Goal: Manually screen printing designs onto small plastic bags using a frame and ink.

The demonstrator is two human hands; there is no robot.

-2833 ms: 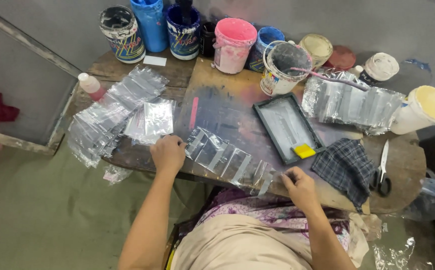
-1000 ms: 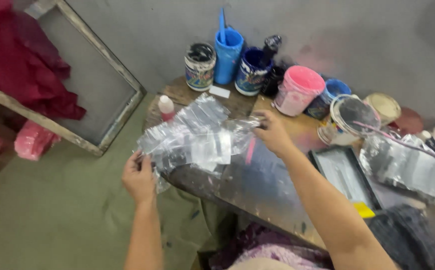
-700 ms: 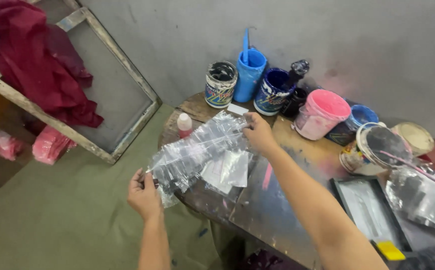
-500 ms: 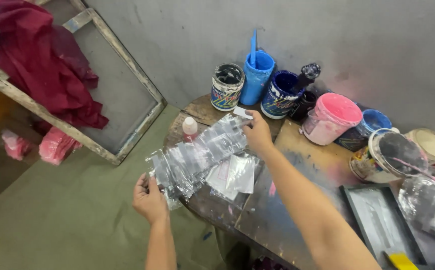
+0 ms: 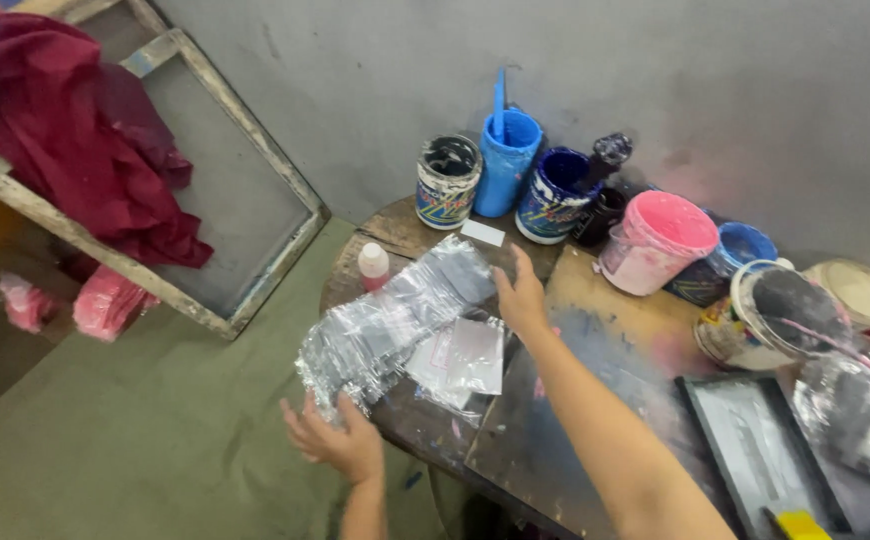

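A long stack of clear plastic bags (image 5: 390, 325) lies across the left end of a paint-stained wooden table (image 5: 595, 330). My left hand (image 5: 333, 440) presses against the stack's near end, which overhangs the table edge. My right hand (image 5: 521, 298) rests at the stack's far end, fingers touching the bags. A few loose clear bags (image 5: 460, 358) lie flat just beside the stack, between my two arms.
Paint tubs line the wall: a dark tin (image 5: 448, 180), a blue cup (image 5: 507, 160), a navy pot (image 5: 556, 193), a pink bucket (image 5: 654, 240). A small white bottle (image 5: 373, 266) stands by the stack. A black tray (image 5: 755, 455) sits right. A wooden screen frame (image 5: 205, 215) with red cloth (image 5: 75, 150) leans left.
The view has swung left from the table centre to its left end. Both hands moved onto the bag stack, and the stack has settled lower onto the table.
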